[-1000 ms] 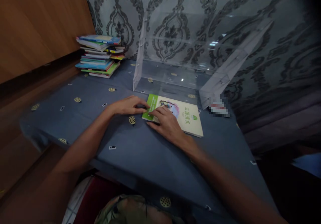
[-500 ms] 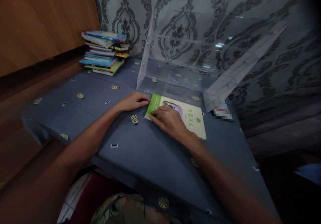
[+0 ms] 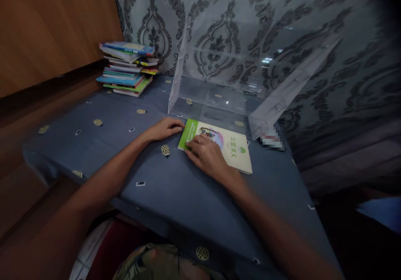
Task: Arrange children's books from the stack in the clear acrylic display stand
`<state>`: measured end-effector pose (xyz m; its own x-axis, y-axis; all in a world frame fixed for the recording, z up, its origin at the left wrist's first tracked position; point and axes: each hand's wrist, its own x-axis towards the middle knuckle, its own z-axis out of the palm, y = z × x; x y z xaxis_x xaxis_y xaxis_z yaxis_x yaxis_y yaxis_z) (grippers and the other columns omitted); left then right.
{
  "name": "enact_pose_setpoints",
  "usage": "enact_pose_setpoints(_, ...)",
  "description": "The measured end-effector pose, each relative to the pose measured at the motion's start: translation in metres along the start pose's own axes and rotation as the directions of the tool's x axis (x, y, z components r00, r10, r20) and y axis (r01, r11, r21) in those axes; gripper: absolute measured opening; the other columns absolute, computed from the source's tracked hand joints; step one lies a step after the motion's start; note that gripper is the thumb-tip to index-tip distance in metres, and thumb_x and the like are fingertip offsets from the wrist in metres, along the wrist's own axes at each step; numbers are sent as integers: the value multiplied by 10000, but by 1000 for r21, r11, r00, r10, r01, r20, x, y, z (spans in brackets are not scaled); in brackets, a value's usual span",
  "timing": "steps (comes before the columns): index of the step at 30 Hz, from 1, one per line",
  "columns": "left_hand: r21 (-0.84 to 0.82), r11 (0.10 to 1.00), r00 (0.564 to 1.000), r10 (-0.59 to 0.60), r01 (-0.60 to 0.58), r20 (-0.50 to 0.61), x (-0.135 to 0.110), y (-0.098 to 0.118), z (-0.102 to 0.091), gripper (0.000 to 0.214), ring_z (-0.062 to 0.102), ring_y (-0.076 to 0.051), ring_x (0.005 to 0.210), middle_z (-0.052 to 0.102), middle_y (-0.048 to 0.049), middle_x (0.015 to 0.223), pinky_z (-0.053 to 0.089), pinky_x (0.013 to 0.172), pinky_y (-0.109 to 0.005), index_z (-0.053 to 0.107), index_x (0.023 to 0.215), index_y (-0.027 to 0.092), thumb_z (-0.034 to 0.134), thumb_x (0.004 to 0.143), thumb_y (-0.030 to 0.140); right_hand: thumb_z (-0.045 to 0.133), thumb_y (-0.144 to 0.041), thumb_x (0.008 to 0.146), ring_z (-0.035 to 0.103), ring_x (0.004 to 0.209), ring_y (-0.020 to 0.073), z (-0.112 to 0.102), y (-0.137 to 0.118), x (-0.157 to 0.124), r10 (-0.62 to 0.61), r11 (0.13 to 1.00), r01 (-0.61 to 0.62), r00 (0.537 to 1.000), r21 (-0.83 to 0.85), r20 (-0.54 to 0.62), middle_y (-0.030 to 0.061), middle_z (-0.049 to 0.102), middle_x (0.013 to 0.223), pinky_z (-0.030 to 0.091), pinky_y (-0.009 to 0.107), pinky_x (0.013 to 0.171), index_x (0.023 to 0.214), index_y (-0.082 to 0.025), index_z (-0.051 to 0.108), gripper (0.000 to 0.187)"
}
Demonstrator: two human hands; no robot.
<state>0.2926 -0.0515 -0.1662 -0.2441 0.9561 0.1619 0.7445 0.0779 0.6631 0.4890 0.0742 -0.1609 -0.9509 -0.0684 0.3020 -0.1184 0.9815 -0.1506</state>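
The book (image 3: 228,143) lies between the desk's (image 3: 175,192) front and back edges. Our right hand (image 3: 207,152) rests on it; whether its fingers grip, we cannot tell. Our left hand (image 3: 164,129), fingers loosely open, lies beside it. Behind stands a clear rack (image 3: 278,101).

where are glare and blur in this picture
Head view: small bright reflections on the clear plastic rack; head view: flat cream-and-green book fairly sharp, bare right forearm blurred near the bottom edge; head view: upper-right corner nearly black.
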Motion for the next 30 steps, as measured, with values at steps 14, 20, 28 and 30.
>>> enact_pose_setpoints(14, 436, 899, 992, 90, -41, -93, 51, 25, 22, 306, 578, -243, 1069, 657, -109, 1118, 449, 1008, -402, 653, 1153, 160, 425, 978, 265, 490, -139, 975, 610, 974, 250, -1, -17, -53, 65, 998, -62, 975, 22, -214, 115, 709, 998, 510, 396, 885, 1099, -145, 683, 229)
enact_pose_setpoints(20, 526, 850, 992, 49, 21, -118, 56, 35, 32, 340, 554, -266, 1044, 635, -116, 1065, 457, 933, -399, 681, 1101, 176, 395, 998, 327, 517, -167, 970, 643, 843, 216, -6, -15, -69, 260, 965, -263, 944, 14, -203, 79, 726, 876, 481, 345, 794, 1047, -172, 697, 196)
enact_pose_setpoints(28, 702, 705, 993, -37, 105, -111, 53, 60, 29, 376, 632, -258, 918, 688, -121, 957, 466, 771, -348, 679, 872, 181, 397, 983, 403, 495, -256, 1002, 662, 720, 188, -19, -7, -79, 456, 883, -468, 870, -24, -188, 70, 741, 794, 400, 292, 682, 957, -183, 718, 238)
enact_pose_setpoints(30, 737, 665, 992, -107, 124, -71, 46, 72, 26, 433, 653, -254, 833, 707, -123, 878, 442, 699, -334, 670, 796, 184, 382, 983, 446, 475, -290, 1015, 654, 673, 180, -24, -5, -82, 513, 847, -528, 843, -62, -163, 71, 740, 758, 365, 285, 639, 928, -184, 725, 285)
